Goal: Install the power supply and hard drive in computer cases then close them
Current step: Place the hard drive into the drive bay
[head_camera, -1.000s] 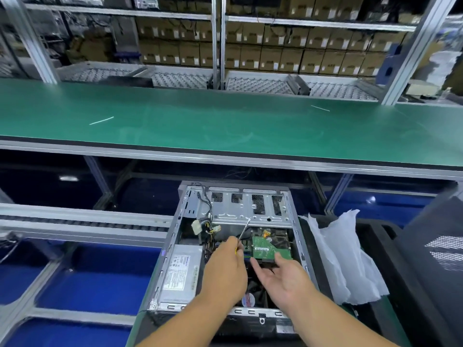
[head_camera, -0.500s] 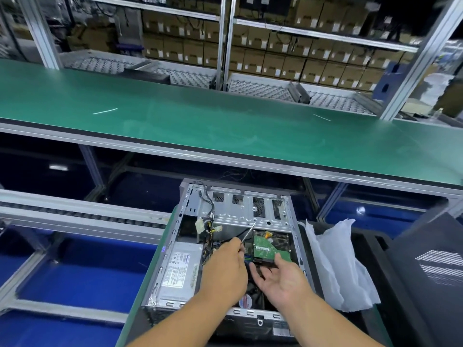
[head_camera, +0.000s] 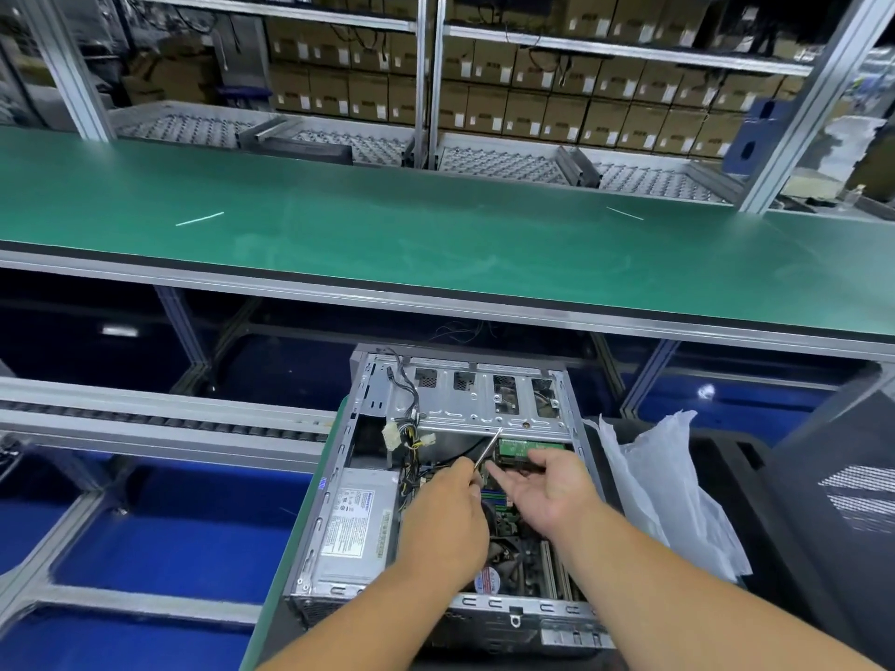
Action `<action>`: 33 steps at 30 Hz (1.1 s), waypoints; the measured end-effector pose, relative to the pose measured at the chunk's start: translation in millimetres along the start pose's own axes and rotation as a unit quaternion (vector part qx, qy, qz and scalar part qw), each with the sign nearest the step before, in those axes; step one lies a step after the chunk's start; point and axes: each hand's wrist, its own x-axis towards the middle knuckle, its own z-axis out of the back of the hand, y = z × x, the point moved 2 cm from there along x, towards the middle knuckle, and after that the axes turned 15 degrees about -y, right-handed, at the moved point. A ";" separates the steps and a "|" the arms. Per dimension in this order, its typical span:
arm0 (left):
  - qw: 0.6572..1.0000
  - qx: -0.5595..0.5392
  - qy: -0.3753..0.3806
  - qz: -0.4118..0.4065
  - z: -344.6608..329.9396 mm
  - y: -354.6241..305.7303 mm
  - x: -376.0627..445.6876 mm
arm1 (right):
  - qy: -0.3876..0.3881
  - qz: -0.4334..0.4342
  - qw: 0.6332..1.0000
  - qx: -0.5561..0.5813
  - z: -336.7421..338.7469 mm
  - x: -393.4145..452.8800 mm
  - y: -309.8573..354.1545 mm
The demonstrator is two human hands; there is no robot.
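Here, two bare hands work inside an open computer case (head_camera: pixel 339 477) lying on its side.
The left hand (head_camera: pixel 443 518) pinches a thin screwdriver (head_camera: pixel 486 447), its tip angled up toward the metal drive bay (head_camera: pixel 484 399). The right hand (head_camera: pixel 552 486) is palm-up with fingers loosely spread beneath the hard drive (head_camera: pixel 528 448), whose green board sits just under the bay. The power supply (head_camera: pixel 356 520) lies in the case's left side. White plastic wrap (head_camera: pixel 654 477) sits just right of the case, and a green counter (head_camera: pixel 436 234) stretches beyond.
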 end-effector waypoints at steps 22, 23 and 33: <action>0.997 0.071 -0.012 0.021 -9.5 3.1 2.0 | 0.047 0.020 0.998 -0.047 -6.1 20.7 8.7; 0.997 0.072 -0.012 0.031 -9.5 2.8 1.7 | 0.048 0.021 0.997 -0.050 -5.7 21.8 8.5; 0.993 0.104 -0.013 0.044 -9.6 0.3 -0.1 | 0.042 0.024 0.997 -0.053 1.0 34.0 2.7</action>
